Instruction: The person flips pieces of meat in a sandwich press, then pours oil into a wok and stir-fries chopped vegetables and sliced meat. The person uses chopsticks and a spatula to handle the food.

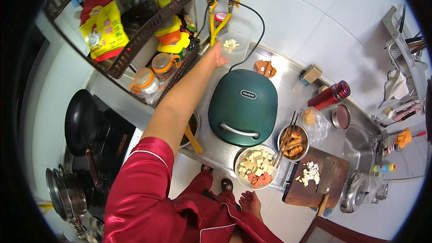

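My left hand (217,55) reaches to the back of the counter and grips the near left side of a clear plastic container (241,54) with a garlic bulb (231,44) in it; some fingers are hidden. In front of it sits a closed dark green electric griddle (243,108) with a metal handle. My right hand (250,202) hangs empty below the counter edge, fingers loosely curled. Nearest to it is a bowl of cubed tofu and pinkish slices (256,167). Beside that, a steel bowl (293,142) holds reddish-brown food, with chopsticks (287,140) across it.
A cleaver (326,175) and chopped garlic (310,173) lie on a wooden board (293,192) at right, near the sink (358,145). A red flask (329,95) lies behind. At left are a shelf rack (152,17), a wok (81,121) and a pot with a wooden handle (193,140).
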`<state>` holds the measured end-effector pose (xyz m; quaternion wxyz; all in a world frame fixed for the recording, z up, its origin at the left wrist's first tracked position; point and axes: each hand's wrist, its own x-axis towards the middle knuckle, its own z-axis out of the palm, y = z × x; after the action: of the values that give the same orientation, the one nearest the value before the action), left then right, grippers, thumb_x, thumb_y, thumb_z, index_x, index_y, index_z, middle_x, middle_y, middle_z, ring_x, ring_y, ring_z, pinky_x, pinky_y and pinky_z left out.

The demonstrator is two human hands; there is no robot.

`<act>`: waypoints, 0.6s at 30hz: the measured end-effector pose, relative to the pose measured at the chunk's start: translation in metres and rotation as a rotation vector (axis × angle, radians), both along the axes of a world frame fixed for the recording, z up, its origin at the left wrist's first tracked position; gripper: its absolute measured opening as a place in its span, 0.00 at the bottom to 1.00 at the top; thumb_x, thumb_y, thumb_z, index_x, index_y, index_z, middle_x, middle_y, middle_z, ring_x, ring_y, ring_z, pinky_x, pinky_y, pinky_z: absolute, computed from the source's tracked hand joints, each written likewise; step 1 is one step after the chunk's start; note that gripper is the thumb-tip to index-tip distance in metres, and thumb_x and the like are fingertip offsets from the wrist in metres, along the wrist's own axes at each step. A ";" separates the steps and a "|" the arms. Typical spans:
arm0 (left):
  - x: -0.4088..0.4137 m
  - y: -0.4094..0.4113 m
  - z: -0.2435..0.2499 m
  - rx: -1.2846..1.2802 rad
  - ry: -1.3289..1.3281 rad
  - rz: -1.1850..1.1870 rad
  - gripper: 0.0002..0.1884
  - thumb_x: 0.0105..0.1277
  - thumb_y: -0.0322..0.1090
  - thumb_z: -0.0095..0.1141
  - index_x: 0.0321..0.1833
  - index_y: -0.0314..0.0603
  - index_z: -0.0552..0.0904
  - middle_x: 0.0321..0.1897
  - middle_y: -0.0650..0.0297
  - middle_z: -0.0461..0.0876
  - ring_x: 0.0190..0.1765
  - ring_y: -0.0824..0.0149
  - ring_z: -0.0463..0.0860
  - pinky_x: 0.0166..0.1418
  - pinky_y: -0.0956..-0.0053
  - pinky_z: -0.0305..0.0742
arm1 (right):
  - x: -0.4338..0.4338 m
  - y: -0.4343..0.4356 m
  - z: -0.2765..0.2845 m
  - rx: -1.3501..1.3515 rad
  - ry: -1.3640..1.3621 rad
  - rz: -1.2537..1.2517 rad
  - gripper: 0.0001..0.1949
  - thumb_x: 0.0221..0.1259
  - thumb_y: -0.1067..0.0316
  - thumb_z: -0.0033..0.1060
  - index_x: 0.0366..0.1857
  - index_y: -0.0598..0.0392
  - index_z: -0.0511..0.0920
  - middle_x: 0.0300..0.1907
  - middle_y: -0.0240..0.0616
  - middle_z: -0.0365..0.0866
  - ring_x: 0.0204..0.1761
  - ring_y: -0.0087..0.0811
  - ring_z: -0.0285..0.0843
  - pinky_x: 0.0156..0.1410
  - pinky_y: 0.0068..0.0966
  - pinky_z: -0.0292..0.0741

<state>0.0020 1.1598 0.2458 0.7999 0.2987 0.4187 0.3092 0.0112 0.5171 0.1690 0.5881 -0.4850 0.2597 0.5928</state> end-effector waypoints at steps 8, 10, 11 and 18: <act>0.029 0.005 0.023 -0.012 0.155 -0.146 0.46 0.63 0.66 0.35 0.71 0.37 0.39 0.68 0.38 0.49 0.68 0.43 0.57 0.69 0.51 0.53 | -0.025 0.025 -0.017 0.059 -0.051 -0.053 0.14 0.64 0.59 0.44 0.41 0.61 0.71 0.36 0.44 0.74 0.37 0.40 0.73 0.43 0.35 0.75; 0.032 -0.003 0.026 0.053 0.222 -0.190 0.48 0.62 0.70 0.33 0.71 0.35 0.41 0.69 0.40 0.49 0.69 0.43 0.55 0.70 0.51 0.49 | -0.025 0.032 -0.015 0.098 -0.034 -0.090 0.13 0.66 0.59 0.42 0.41 0.57 0.73 0.33 0.40 0.76 0.32 0.34 0.73 0.36 0.29 0.72; 0.026 -0.003 0.027 0.077 0.276 -0.171 0.49 0.61 0.71 0.31 0.71 0.33 0.43 0.69 0.41 0.49 0.69 0.44 0.55 0.70 0.51 0.49 | -0.023 0.033 -0.014 0.117 -0.025 -0.099 0.13 0.67 0.58 0.41 0.41 0.55 0.74 0.32 0.38 0.77 0.30 0.32 0.73 0.32 0.26 0.71; -0.021 -0.066 0.097 0.145 0.244 0.010 0.29 0.68 0.57 0.35 0.56 0.36 0.68 0.53 0.50 0.73 0.54 0.55 0.76 0.56 0.59 0.70 | 0.007 0.019 0.003 0.050 -0.071 0.212 0.11 0.65 0.59 0.46 0.38 0.55 0.75 0.29 0.36 0.78 0.30 0.29 0.75 0.34 0.24 0.72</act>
<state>-0.0185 1.0935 0.3430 0.7177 0.3890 0.4908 0.3044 0.0186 0.5361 0.1720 0.5431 -0.5156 0.1709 0.6403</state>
